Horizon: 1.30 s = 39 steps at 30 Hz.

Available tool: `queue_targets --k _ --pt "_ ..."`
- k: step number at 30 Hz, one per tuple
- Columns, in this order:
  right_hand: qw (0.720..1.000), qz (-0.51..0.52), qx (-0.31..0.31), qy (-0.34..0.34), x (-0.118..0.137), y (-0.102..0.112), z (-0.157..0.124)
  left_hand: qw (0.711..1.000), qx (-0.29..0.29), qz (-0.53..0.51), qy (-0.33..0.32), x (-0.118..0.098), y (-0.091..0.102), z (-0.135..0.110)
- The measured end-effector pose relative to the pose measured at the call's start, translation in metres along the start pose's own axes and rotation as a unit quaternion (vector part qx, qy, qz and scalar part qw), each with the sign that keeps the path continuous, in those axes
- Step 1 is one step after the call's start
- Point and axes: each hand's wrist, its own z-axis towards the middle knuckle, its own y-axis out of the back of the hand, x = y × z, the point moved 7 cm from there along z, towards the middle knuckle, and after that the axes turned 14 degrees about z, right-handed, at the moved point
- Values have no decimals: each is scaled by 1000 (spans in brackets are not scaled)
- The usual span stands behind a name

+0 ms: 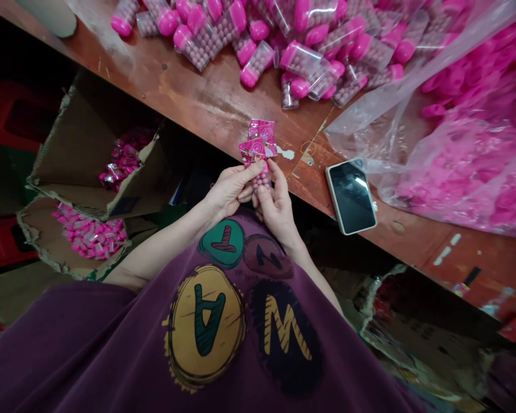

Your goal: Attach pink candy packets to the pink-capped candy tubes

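Both hands' grip pinches pink packet [258, 150]: left hand [230, 189], right hand [276, 205] below it.

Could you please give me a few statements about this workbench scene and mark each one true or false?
1. Both hands, left hand and right hand, hold a small packet with pink labels. True.
2. The phone lies on the floor. False: it lies on the wooden table.
3. The phone's screen is lit. False: it is dark.
4. A pile of pink-capped containers lies on the table. True.
5. The cardboard box below the table is bare inside. False: pink packets lie in it.
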Motion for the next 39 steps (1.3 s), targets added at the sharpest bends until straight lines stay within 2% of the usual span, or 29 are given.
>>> queue_targets --k 5,10,14,18,20,24,27,34,39 --pt "998 49 -10 -27 3 3 -5 999 34 -3 6 -4 1 -1" --pt "996 69 -23 -46 3 0 -3 1000 25 -2 2 -7 6 -4" --pt "990 117 -6 -74 -1 -6 1 1000 14 -1 -5 -4 8 -4" --pt "984 144 0 -104 -4 -6 2 999 36 23 1 -7 12 -4" --pt "986 125 0 -111 -3 -5 1 1000 -6 24 -8 -15 22 -2" --pt "988 88 5 -126 -4 -3 0 989 -145 17 -27 -26 47 4" --pt "988 79 10 -132 -7 -1 0 984 -178 12 -26 -24 53 9" --pt "991 61 18 -121 -8 -2 0 989 -143 -25 -23 -17 48 9" --pt "994 31 18 -103 -8 -2 0 999 -33 3 38 -4 25 -2"
